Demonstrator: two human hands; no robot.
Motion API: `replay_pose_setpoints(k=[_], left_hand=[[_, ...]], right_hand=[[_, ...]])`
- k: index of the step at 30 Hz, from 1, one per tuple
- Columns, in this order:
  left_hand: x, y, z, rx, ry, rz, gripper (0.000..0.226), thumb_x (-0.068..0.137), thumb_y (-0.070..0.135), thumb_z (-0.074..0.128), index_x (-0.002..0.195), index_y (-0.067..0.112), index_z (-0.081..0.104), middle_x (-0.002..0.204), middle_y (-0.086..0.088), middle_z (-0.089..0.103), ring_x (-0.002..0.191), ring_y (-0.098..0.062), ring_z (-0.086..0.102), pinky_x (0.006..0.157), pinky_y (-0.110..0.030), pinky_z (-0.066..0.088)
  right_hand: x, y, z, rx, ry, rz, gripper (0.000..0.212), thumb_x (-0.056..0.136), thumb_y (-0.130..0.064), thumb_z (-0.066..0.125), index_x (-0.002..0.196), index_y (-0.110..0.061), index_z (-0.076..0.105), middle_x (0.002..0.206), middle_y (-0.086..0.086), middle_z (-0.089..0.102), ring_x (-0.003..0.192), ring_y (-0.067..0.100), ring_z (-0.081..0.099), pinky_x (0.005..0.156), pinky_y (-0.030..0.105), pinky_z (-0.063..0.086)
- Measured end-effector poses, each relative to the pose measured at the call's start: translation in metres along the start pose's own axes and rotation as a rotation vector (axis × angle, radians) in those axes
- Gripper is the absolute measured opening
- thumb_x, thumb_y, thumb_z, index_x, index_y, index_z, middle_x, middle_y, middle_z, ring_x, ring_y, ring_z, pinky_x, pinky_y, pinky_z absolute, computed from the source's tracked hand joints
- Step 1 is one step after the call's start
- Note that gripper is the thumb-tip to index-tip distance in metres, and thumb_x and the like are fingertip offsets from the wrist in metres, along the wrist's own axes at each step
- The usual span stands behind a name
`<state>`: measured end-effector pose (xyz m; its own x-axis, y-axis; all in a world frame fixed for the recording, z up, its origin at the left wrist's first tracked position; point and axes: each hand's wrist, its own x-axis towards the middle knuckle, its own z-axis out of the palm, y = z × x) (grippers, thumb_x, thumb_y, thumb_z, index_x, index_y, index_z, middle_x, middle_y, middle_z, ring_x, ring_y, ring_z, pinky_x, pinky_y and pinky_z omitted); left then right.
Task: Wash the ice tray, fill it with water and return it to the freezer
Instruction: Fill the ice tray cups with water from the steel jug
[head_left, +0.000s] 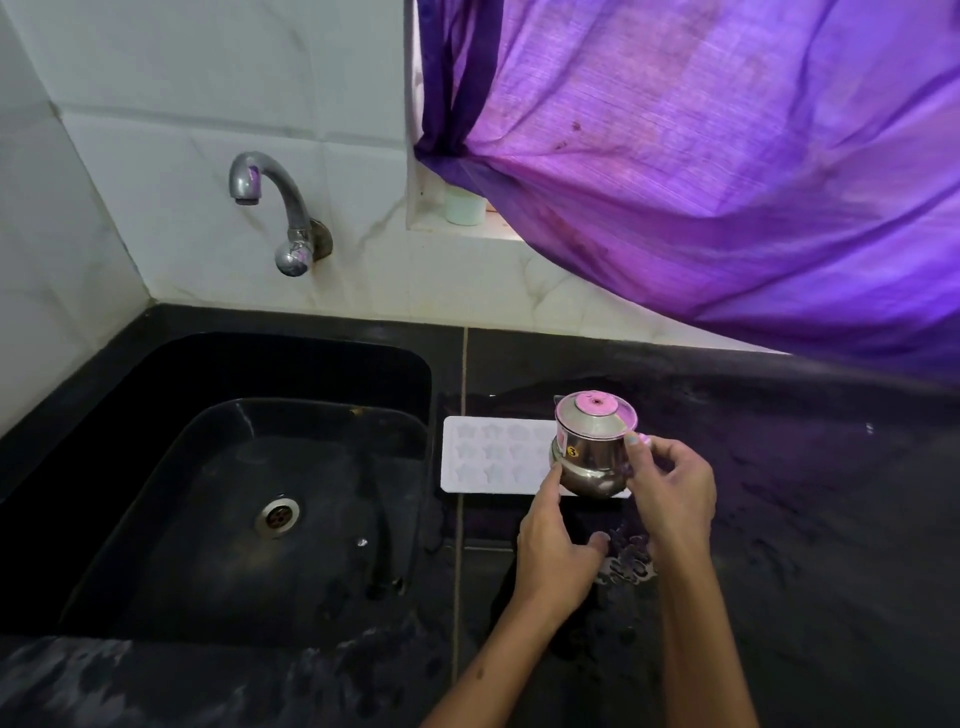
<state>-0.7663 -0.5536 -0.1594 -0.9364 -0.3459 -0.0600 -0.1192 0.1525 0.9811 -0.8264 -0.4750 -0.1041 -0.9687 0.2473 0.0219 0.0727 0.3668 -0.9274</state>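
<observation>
We see the ice tray (496, 457) flat on the counter (779, 493) right of the sink (249, 519). Our right hand (670, 483) grips a steel pot (592, 447) over the tray's right end; our left hand (553, 540) touches the pot with curled fingers.

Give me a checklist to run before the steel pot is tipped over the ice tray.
1. Ice tray lying flat on the counter beside the sink: ok.
2. Steel pot held over the tray's right end: ok.
3. Right hand has a grip on the pot's side: ok.
4. Left hand steadies the pot's lower body with fingertips: ok.
5. Water in the pot: cannot tell, its inside is not visible.
6. Tray's star moulds free of dirt: cannot tell, too pale to judge.
</observation>
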Motion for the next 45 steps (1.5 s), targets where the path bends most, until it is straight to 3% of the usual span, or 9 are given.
replay_pose_setpoints(k=[4,6,9,17,20,24,28,36,45], left_hand=[[-0.004,0.002,0.002,0.007,-0.061,0.036,0.075,0.073,0.007,0.071,0.137,0.033,0.041,0.124,0.013,0.057,0.118,0.0,0.05,0.1,-0.016,0.039],[-0.005,0.002,0.002,0.0,-0.098,0.048,0.076,0.074,0.008,0.072,0.139,0.03,0.039,0.127,0.015,0.054,0.118,0.004,0.045,0.098,-0.009,0.035],[-0.002,0.0,0.006,0.001,-0.144,0.064,0.076,0.075,0.007,0.07,0.139,0.031,0.038,0.119,0.023,0.048,0.111,0.01,0.041,0.087,0.003,0.028],[0.0,0.007,0.031,-0.014,-0.168,0.089,0.073,0.074,0.005,0.07,0.134,0.035,0.039,0.113,0.026,0.048,0.101,0.017,0.042,0.08,0.008,0.028],[-0.002,0.009,0.046,-0.026,-0.151,0.097,0.072,0.074,0.007,0.07,0.127,0.044,0.037,0.114,0.028,0.049,0.103,0.018,0.045,0.083,0.005,0.031],[-0.007,0.007,0.07,-0.01,-0.109,0.116,0.078,0.072,0.012,0.065,0.126,0.056,0.031,0.129,0.018,0.051,0.117,0.007,0.048,0.096,-0.015,0.043],[-0.005,0.003,0.084,0.01,-0.059,0.12,0.079,0.075,0.011,0.066,0.123,0.059,0.027,0.131,0.022,0.047,0.116,0.015,0.042,0.093,-0.003,0.034],[0.003,-0.002,0.089,0.055,-0.062,0.111,0.068,0.075,0.014,0.067,0.135,0.033,0.04,0.129,0.016,0.05,0.119,0.001,0.048,0.093,-0.006,0.037],[0.009,-0.008,0.079,0.101,-0.086,0.113,0.059,0.077,0.015,0.069,0.121,0.039,0.038,0.126,0.018,0.048,0.116,0.004,0.046,0.087,0.003,0.03]], right_hand=[[-0.005,0.003,-0.01,-0.011,0.04,0.026,0.029,0.077,-0.054,0.064,0.08,-0.025,0.066,0.088,-0.004,0.072,0.085,0.015,0.07,0.086,0.05,0.054],[-0.005,0.008,-0.014,-0.004,0.066,0.04,0.036,0.07,-0.062,0.061,0.079,-0.027,0.066,0.086,-0.005,0.072,0.084,0.014,0.07,0.085,0.05,0.054],[-0.004,0.007,-0.021,-0.049,0.086,0.049,0.027,0.08,-0.051,0.064,0.082,-0.024,0.067,0.083,-0.003,0.072,0.083,0.016,0.07,0.086,0.051,0.053],[0.015,0.006,-0.043,-0.17,0.079,0.03,0.021,0.089,-0.042,0.061,0.087,-0.021,0.066,0.08,0.002,0.071,0.082,0.021,0.066,0.085,0.041,0.05],[0.026,0.01,-0.05,-0.183,0.06,0.02,0.021,0.089,-0.041,0.061,0.088,-0.02,0.066,0.078,0.001,0.07,0.081,0.022,0.066,0.083,0.041,0.051],[0.039,0.014,-0.058,-0.219,0.013,0.019,0.017,0.09,-0.039,0.062,0.087,-0.022,0.064,0.076,-0.003,0.067,0.079,0.02,0.065,0.083,0.044,0.051],[0.05,0.019,-0.062,-0.268,-0.041,-0.008,0.014,0.091,-0.037,0.061,0.087,-0.024,0.063,0.073,-0.007,0.064,0.079,0.02,0.063,0.081,0.039,0.049],[0.058,0.02,-0.06,-0.29,-0.061,-0.007,0.013,0.09,-0.036,0.061,0.085,-0.024,0.062,0.072,-0.01,0.06,0.078,0.019,0.06,0.077,0.036,0.047],[0.053,0.023,-0.051,-0.317,-0.038,-0.003,0.016,0.091,-0.037,0.061,0.082,-0.023,0.061,0.078,-0.002,0.066,0.077,0.018,0.06,0.071,0.03,0.038]])
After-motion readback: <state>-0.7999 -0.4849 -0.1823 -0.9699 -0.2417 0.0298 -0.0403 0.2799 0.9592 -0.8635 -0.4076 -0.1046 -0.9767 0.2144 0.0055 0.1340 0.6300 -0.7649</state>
